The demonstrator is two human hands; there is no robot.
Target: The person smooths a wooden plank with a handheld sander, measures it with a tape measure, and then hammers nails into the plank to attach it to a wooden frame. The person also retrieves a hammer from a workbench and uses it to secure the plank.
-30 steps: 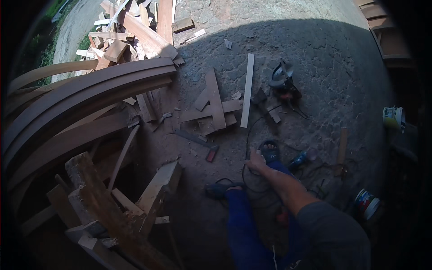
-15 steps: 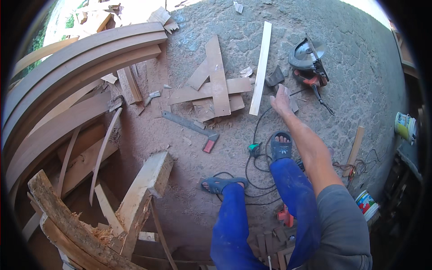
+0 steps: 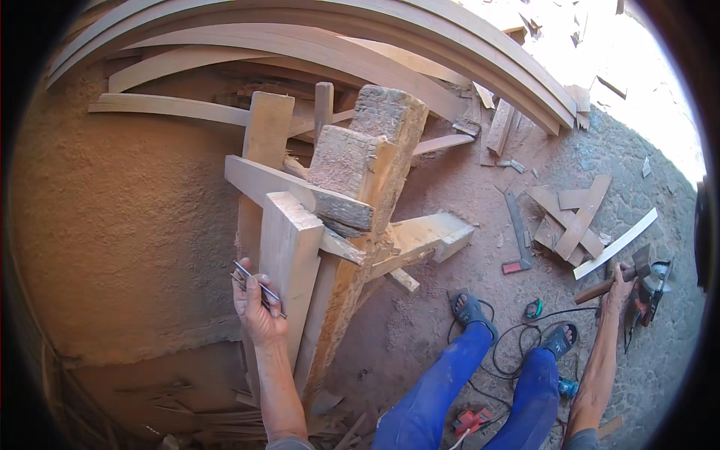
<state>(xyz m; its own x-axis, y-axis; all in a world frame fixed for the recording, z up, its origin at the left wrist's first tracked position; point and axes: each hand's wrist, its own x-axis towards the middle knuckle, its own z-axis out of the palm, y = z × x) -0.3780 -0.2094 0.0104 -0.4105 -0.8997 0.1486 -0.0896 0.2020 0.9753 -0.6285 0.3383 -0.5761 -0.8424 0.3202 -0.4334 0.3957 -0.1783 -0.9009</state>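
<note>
My left hand (image 3: 259, 304) is closed around several long nails (image 3: 261, 280), which stick out past the fingers. It is beside an upright wooden board (image 3: 281, 244) that leans against a rough timber trestle (image 3: 352, 277). A curved wooden piece (image 3: 300, 193) lies across the top of that board. Low on the right, my right hand (image 3: 618, 291) grips a hatchet (image 3: 598, 291) by its wooden handle. Its dark metal head (image 3: 642, 260) shows just beyond the fingers, in front of a circular saw (image 3: 651, 292).
Large curved beams (image 3: 450, 37) span the back. Scrap boards (image 3: 574, 217), a pale strip (image 3: 616, 244) and a handsaw (image 3: 517, 232) with a red handle lie on the floor. Black cables (image 3: 510, 341) loop around my feet. A red tool (image 3: 471, 421) sits by my legs.
My view has swung left to the trestle. My right hand, earlier reaching down by the dark metal head on the floor, now holds the hatchet raised. My left hand has come into view with nails.
</note>
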